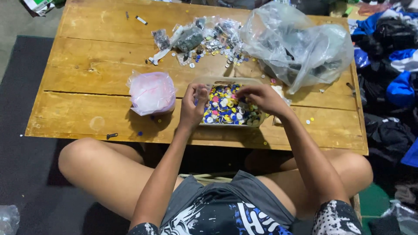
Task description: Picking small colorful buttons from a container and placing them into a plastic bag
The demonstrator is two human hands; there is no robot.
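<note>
Currently sorting: right hand (261, 98) fingers dip, curled, into tray of coloured buttons (226, 109) on table (78, 113); left hand (193, 106) pinches something small just beside. Pink bag (151, 92) left of fingers. Next pick needs fine pinch.

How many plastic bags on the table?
At least 3: pink-filled bag left of the button tray, large clear bag at right, small clear bags clustered at the far edge; their count is unclear.

Pink-filled clear bag (152, 92) lies just left of left hand (193, 104); large crumpled clear bag (298, 43) beyond right hand (261, 98).
</note>
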